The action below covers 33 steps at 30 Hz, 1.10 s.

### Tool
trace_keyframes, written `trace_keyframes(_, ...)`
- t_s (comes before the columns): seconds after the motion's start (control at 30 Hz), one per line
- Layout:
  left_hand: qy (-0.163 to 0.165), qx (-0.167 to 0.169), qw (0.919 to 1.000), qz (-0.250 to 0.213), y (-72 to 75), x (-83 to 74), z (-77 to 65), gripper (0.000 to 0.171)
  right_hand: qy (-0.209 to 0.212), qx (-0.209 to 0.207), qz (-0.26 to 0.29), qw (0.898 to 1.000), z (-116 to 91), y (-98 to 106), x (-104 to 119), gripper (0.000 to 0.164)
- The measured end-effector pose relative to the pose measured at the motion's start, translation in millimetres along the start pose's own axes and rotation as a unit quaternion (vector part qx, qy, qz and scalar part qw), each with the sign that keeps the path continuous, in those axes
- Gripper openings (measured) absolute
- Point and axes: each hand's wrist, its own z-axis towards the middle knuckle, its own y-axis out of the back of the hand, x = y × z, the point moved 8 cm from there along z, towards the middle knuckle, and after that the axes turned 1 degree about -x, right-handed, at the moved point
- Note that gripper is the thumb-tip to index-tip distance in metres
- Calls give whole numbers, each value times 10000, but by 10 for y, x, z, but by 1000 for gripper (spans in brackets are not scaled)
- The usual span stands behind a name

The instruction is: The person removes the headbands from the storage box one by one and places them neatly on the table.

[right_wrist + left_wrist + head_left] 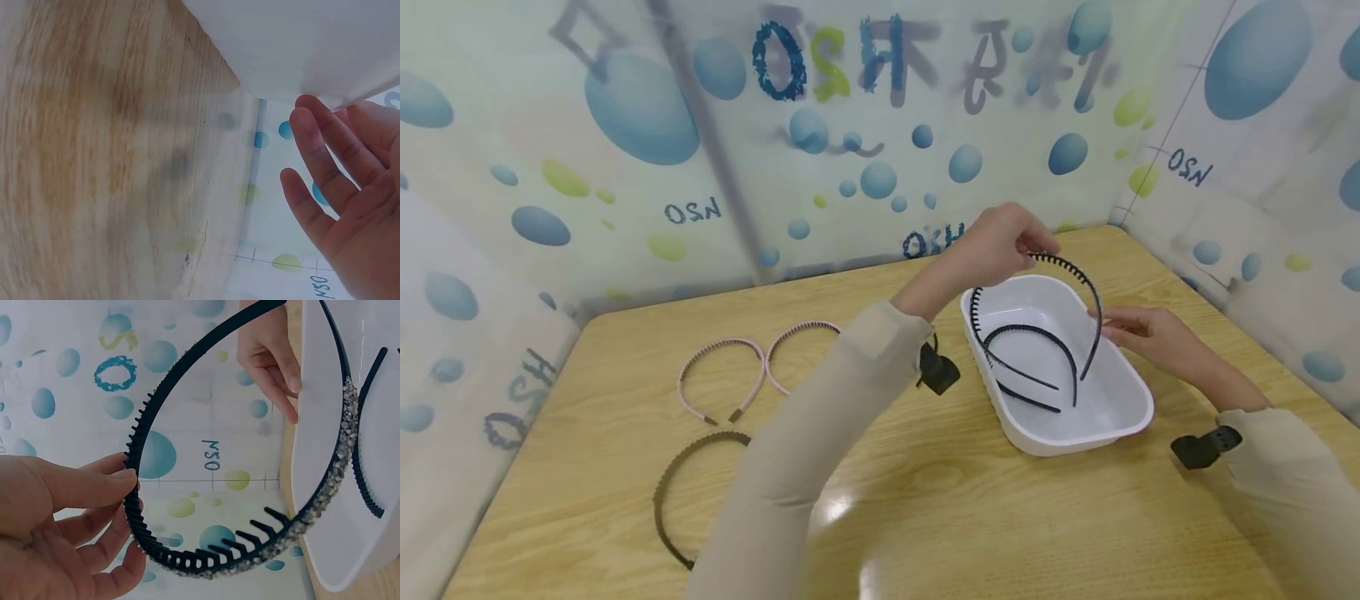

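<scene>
My left hand [1000, 242] pinches a black toothed headband [212, 570] between thumb and fingers, with its arch up and its ends hanging inside the white plastic basin [1078, 442]. Small glittering stones cover its outer band in the left wrist view. Below it, another black headband [1028, 327] lies in the basin. My right hand [1157, 337] is at the basin's right side. In the right wrist view its fingers [325, 175] are spread and nearly straight, with fingertips against the outer wall. The thumb is partly hidden there.
Left on the wooden table [925, 492] lie two pink headbands, one [683, 375] touching the other [805, 323]. Nearer is a dark olive headband [658, 500], partly behind my left sleeve. A thin dark piece [935, 340] shows by the left wrist. Patterned sheeting [880, 179] surrounds the table.
</scene>
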Motion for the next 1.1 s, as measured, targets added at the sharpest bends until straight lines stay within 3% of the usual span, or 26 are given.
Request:
trace_keyframes(0.17, -185, 126, 9995, 213, 40, -104, -120, 29, -169, 4, -98, 9998, -13, -4, -20, 38)
trace_keyframes(0.37, -310, 203, 9983, 443, 73, -132, -271, 29, -8, -11, 111, 9999, -18, -1, -27, 38)
trace_keyframes(0.73, -332, 56, 9968, 728, 199, 13, -559, 25, 140, -57, 265, 9995, -15, 6, -1, 40)
trace_keyframes(1.1, -138, 270, 9976, 615, 221, 239, -779, 25, 186, -69, 322, 9993, -21, 10, -3, 39)
